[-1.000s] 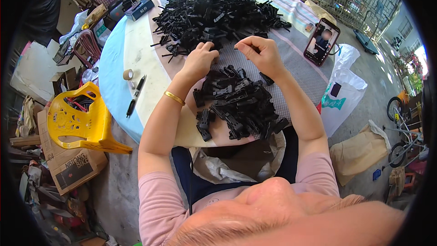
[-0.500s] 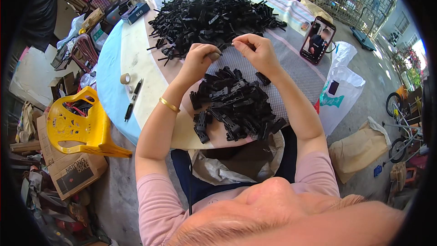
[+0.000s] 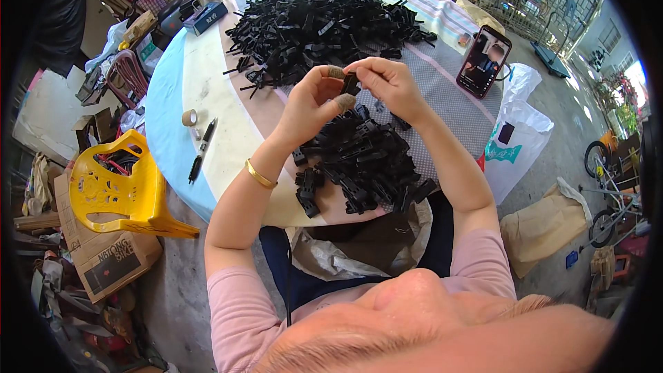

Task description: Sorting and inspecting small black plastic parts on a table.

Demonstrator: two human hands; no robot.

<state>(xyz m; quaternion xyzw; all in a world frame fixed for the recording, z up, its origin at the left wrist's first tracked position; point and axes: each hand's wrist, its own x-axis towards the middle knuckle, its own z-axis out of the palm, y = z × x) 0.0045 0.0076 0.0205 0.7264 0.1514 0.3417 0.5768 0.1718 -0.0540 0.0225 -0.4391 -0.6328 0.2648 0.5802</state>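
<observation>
Pinching a small black clip (image 3: 351,83) between our left hand (image 3: 314,100) and right hand (image 3: 388,83), both grips closed on it, we hold it raised above the bench (image 3: 207,90), handy to the near pile (image 3: 362,162).

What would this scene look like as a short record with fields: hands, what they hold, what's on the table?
Left hand: raised above the table, pinching a small black plastic piece.
Right hand: grips the same piece from the other side.
Near pile: black plastic pieces below the hands.
Far pile: larger heap of black pieces.
Table: round, light blue rim.
Phone: propped at the right, screen lit.
Pen and tape roll: left on the table.
Yellow chair: left of the table.
</observation>
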